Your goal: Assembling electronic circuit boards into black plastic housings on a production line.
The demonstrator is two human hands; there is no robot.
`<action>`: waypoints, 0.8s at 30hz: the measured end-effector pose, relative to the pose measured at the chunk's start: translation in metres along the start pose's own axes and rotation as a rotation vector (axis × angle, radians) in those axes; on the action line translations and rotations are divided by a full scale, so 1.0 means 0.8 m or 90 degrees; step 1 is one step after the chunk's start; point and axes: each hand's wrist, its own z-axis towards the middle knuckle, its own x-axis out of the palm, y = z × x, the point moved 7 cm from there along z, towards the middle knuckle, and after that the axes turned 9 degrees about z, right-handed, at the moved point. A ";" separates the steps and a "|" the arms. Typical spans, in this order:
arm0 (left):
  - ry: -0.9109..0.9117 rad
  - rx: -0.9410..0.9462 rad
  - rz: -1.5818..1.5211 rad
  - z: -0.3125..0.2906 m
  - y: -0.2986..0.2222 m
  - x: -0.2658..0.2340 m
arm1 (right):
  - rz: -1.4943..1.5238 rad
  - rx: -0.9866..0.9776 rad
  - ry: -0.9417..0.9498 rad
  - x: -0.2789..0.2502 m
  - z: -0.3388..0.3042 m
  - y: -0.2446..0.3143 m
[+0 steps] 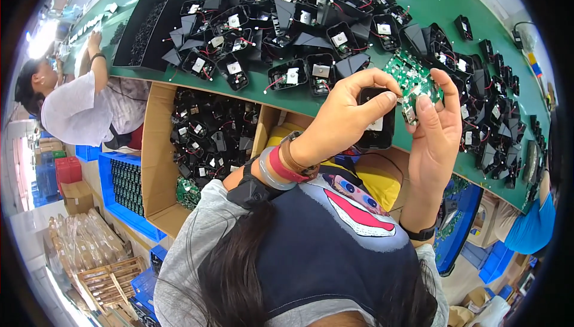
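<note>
My right hand (pixel 435 125) holds a green circuit board (pixel 414 78) up over the table's near edge, thumb on its lower part and fingers behind it. The board is covered with small parts. My left hand (pixel 362 102) comes in from the left, thumb and forefinger pinched together at the board's left edge. What lies between those fingertips is too small to make out. Just below the left hand is an open black plastic housing (pixel 378 138) with a silvery piece inside. Whether the left hand's other fingers touch this housing is hidden.
Many black housings (pixel 291 77) with red wires cover the green table (pixel 239 95). A black bin (pixel 145 28) of small dark parts stands at the far left. Below the edge sits a cardboard box (pixel 156 165) of housings. Co-workers are at left (pixel 72 96) and right (pixel 535 225).
</note>
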 end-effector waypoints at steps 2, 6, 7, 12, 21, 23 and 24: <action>0.001 -0.019 -0.027 -0.002 0.007 0.000 | 0.006 -0.020 0.007 0.010 -0.001 -0.002; 0.017 -0.003 -0.015 0.000 0.009 0.007 | -0.017 -0.062 0.007 0.013 -0.004 0.003; 0.017 0.008 -0.006 0.000 0.010 0.007 | -0.020 -0.086 -0.003 0.012 -0.005 0.003; 0.050 -0.023 -0.129 0.003 0.026 0.013 | -0.024 -0.108 -0.047 0.001 -0.014 0.001; 0.060 -0.041 -0.077 -0.004 0.031 0.019 | -0.064 -0.049 -0.096 -0.023 -0.024 -0.008; 0.064 -0.044 -0.055 -0.003 0.031 0.021 | -0.057 -0.043 -0.109 -0.025 -0.023 -0.009; 0.073 -0.011 -0.026 -0.002 0.029 0.023 | -0.048 -0.036 -0.128 -0.028 -0.021 -0.010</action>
